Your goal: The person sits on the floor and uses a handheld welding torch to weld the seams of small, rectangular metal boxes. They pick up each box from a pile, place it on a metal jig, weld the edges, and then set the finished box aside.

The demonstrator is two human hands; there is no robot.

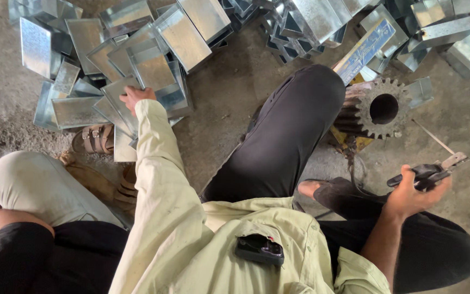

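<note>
Shiny, smooth sheet-metal trays [153,68] lie on the rough, matt concrete floor [229,92]. Right of them, the gear [379,109] is dull, rusty metal. Sleeve [159,179]: pale matt cloth.
</note>
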